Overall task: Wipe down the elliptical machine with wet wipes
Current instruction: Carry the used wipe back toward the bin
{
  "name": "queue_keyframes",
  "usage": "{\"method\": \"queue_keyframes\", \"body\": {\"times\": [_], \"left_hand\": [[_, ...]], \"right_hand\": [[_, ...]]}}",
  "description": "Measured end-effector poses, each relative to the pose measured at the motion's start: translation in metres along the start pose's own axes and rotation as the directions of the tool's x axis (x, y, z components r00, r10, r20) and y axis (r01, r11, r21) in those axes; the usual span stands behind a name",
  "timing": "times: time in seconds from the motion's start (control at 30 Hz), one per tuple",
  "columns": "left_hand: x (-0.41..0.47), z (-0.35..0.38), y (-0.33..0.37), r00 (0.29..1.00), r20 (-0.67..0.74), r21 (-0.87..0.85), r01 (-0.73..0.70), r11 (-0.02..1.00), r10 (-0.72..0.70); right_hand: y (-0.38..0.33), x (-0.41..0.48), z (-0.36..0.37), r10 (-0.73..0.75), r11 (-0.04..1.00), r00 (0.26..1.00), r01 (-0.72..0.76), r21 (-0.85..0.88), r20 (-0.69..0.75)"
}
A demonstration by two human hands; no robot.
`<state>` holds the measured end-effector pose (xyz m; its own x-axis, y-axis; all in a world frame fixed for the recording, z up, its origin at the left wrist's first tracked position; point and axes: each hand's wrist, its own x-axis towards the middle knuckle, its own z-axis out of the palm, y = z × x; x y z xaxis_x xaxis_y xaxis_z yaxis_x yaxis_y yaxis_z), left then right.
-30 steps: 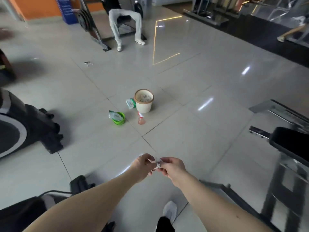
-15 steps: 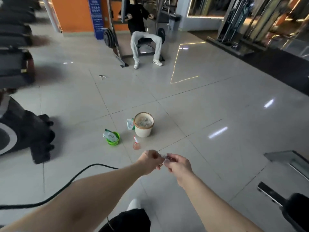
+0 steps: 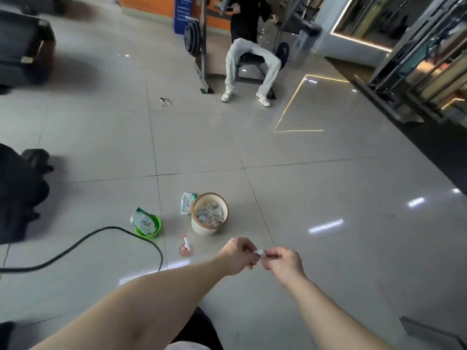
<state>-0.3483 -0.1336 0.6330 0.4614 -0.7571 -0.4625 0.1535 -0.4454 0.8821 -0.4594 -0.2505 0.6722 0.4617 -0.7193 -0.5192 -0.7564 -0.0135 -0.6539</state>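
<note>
One small wadded wipe (image 3: 259,252) is hanging low and centre in view, pinched from both sides: left hand (image 3: 237,256) and right hand (image 3: 284,261) are each curling fingertips onto it. Bin (image 3: 203,229) of used wipes is standing ahead and leftward, nearer the left hand; probable drop point. Dark machine (image 3: 17,198), likely the elliptical, is sitting far left, well apart.
</note>
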Motion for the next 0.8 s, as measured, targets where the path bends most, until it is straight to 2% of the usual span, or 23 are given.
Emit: {"method": "queue_keyframes", "body": {"times": [0.13,0.23,0.43,0.6,0.8], "left_hand": [[0.065,-0.046,0.032,0.993,-0.111,-0.032,0.037,0.999,-0.040],[0.108,-0.079,0.045,0.977,-0.194,-0.054,0.074,0.996,-0.083],[0.181,-0.135,0.055,0.906,-0.358,-0.212,0.159,0.964,-0.228],[0.239,-0.155,0.048,0.798,-0.503,-0.273,0.218,0.937,-0.332],[0.330,-0.148,0.002,0.608,-0.530,-0.472,0.367,0.802,-0.591]], "right_hand": [[-0.061,0.082,0.009,-0.077,0.982,0.996,0.084,-0.167,0.048],[-0.097,0.137,0.026,-0.097,0.972,0.989,0.118,-0.202,0.113],[-0.154,0.252,0.065,-0.157,0.917,0.940,0.252,-0.309,0.302],[-0.176,0.351,0.100,-0.148,0.847,0.863,0.363,-0.388,0.483],[-0.157,0.465,0.154,-0.036,0.785,0.766,0.420,-0.456,0.642]]}}
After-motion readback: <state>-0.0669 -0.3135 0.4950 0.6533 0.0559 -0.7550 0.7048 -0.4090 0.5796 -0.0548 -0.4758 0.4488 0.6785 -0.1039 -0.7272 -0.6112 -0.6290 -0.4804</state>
